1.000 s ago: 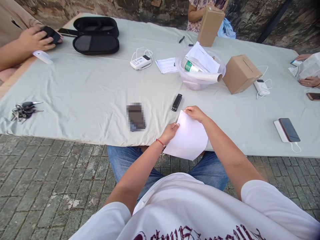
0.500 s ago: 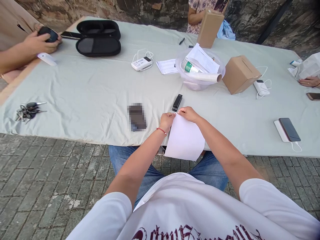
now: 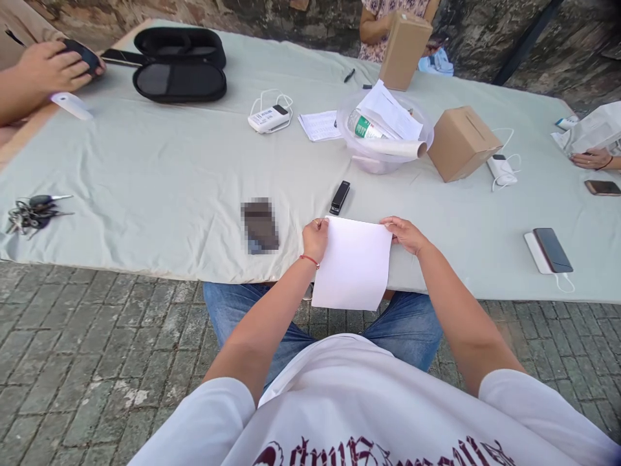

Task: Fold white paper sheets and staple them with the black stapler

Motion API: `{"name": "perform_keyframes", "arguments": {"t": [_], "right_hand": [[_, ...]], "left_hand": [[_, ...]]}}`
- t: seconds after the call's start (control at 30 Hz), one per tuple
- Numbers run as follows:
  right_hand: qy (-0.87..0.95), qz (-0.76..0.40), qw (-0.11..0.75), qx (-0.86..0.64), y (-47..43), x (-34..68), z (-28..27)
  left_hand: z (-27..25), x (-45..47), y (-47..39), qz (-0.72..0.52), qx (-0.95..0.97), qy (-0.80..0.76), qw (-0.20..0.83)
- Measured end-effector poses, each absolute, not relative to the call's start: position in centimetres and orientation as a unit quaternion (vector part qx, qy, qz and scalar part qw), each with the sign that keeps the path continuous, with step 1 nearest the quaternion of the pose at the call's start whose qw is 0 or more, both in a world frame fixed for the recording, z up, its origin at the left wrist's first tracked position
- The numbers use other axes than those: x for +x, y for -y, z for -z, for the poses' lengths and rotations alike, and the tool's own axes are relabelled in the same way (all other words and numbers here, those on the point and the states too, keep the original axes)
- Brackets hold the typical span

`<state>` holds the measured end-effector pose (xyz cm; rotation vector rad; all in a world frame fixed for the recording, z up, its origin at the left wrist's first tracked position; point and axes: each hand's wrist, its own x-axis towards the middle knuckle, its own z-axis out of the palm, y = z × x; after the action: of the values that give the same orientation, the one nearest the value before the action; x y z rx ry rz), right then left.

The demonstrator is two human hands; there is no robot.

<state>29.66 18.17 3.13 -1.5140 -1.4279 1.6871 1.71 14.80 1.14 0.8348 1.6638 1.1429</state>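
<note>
White paper (image 3: 353,265) is stretched between my hands at the table's front edge, its lower part hanging past the edge over my lap. Its top left corner is pinched by my left hand (image 3: 315,239), which wears a red bracelet. At the top right corner, the thumb and fingers of my right hand (image 3: 405,234) close on the paper. Whether it is one sheet or more I cannot tell. Just beyond the paper's top edge lies a black stapler (image 3: 340,197). A dark, pixelated object (image 3: 261,225) rests left of my left hand.
Keys (image 3: 35,212) lie far left, near an open black case (image 3: 179,81). A plastic bowl (image 3: 345,133) of papers and a bottle stands beyond the stapler, beside a cardboard box (image 3: 460,144). A phone on a power bank (image 3: 550,251) sits right. Other people's hands work around the table.
My right hand has moved right, from beside my left hand to the paper's other top corner. The paper now spreads flat between both hands. The view has shifted slightly.
</note>
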Motion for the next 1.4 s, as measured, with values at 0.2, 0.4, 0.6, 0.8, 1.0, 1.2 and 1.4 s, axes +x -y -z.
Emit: {"name": "perform_keyframes", "arguments": {"t": [0.2,0.4,0.6,0.8,1.0,1.2,1.4], "right_hand": [[0.407,-0.606,0.341,-0.592,-15.3,27.8,-0.9],[0.466,-0.517,0.328,-0.638,-14.1,26.6,-0.9],[0.52,-0.477,0.304,-0.64,-13.8,26.4,-1.9],[0.483,-0.503,0.339,-0.632,-13.9,26.6,-1.2],[0.46,-0.496,0.369,-0.637,-14.1,27.1,-0.6],[0.421,-0.531,0.418,-0.605,-14.1,27.1,-0.4],[0.397,-0.549,0.44,-0.589,-14.2,27.2,0.1]], "left_hand": [[-0.6,1.7,-14.7,-0.461,0.351,-0.689,0.436],[-0.3,1.8,-14.6,-0.466,0.355,-0.684,0.435],[-0.4,1.7,-14.6,-0.464,0.356,-0.68,0.443],[0.1,1.7,-14.6,-0.464,0.363,-0.681,0.435],[0.6,1.7,-14.8,-0.467,0.371,-0.68,0.427],[0.4,1.8,-14.7,-0.478,0.376,-0.669,0.426],[0.4,1.8,-14.6,-0.481,0.368,-0.67,0.429]]}}
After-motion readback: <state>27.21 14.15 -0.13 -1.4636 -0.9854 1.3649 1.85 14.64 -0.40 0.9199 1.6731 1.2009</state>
